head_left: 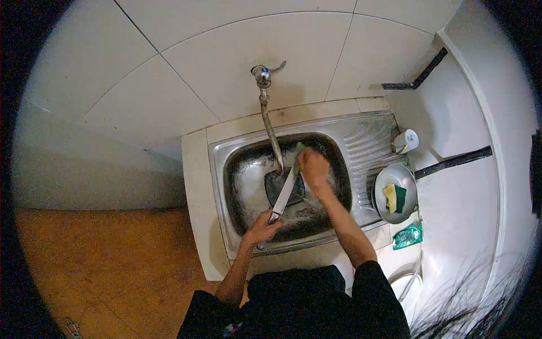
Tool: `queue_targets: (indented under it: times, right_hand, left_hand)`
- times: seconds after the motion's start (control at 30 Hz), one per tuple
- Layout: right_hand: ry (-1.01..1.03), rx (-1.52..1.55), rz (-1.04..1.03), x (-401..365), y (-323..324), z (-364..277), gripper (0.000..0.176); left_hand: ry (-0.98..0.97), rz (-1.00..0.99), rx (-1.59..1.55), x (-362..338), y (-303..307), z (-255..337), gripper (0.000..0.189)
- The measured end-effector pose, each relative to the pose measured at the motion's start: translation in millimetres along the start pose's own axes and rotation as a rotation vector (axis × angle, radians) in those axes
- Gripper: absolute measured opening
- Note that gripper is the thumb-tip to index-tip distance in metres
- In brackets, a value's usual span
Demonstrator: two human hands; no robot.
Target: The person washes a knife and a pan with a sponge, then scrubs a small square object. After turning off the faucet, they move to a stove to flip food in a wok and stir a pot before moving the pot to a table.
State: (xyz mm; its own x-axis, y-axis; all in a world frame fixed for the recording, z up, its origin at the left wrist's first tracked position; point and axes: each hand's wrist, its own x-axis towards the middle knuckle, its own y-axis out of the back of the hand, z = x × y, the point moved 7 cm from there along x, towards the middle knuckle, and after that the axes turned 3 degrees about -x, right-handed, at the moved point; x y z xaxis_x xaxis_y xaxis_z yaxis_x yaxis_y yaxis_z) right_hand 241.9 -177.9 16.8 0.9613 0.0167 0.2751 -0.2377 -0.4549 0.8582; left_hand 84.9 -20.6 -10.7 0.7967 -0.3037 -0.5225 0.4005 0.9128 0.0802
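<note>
My left hand (263, 229) is closed round the handle of a knife (287, 191), whose pale blade points up and to the right over the metal sink (245, 219). Close to the blade's tip, my right hand (313, 167) is closed on a small green scrubbing pad (298, 148). Most of the pad is hidden by the fingers. The faucet (271, 131) hangs down just left of the blade, above a dark square piece (275, 184) on the sink's bottom.
Right of the basin is a ribbed drainboard (364, 138). A metal bowl (381, 210) there holds a yellow and a green sponge piece (400, 199). A white cup (406, 140) lies behind it, and a green packet (407, 237) in front. Tiled wall rises behind the faucet.
</note>
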Motion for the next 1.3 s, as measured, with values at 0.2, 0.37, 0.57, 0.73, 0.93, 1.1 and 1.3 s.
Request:
queue_targets:
  times: [0.2, 0.37, 0.57, 0.73, 0.93, 1.1, 1.3]
  right_hand:
    - [-0.099, 0.169, 0.15, 13.6, 41.0, 22.6, 0.022]
    - [-0.197, 0.435, -0.009, -16.9, 48.4, 28.8, 0.02]
    - [-0.079, 0.49, -0.08, -66.9, 33.0, 15.2, 0.014]
    - [0.005, 0.483, -0.09, -79.1, 27.8, -10.4, 0.014]
    - [0.029, 0.58, -0.226, -82.0, 26.2, -50.9, 0.015]
    - [0.163, 0.406, -0.347, -89.5, -1.9, -54.7, 0.015]
    - [0.149, 0.221, -0.322, -68.3, -9.7, -42.3, 0.017]
  left_hand:
    - [0.172, -0.059, -0.299, -6.1, -0.6, 3.3, 0.025]
    - [0.145, 0.015, -0.413, 3.0, 3.2, 2.4, 0.035]
    - [-0.013, 0.159, -0.328, 8.5, 8.4, -1.9, 0.027]
    - [0.046, 0.157, -0.343, 3.0, 1.1, 17.8, 0.022]
    - [-0.026, 0.125, -0.295, 11.3, -4.7, 1.1, 0.024]
    - [-0.301, 0.28, 0.18, 6.7, 3.9, 0.9, 0.028]
    - [-0.089, 0.148, -0.011, 7.2, -5.7, 0.3, 0.031]
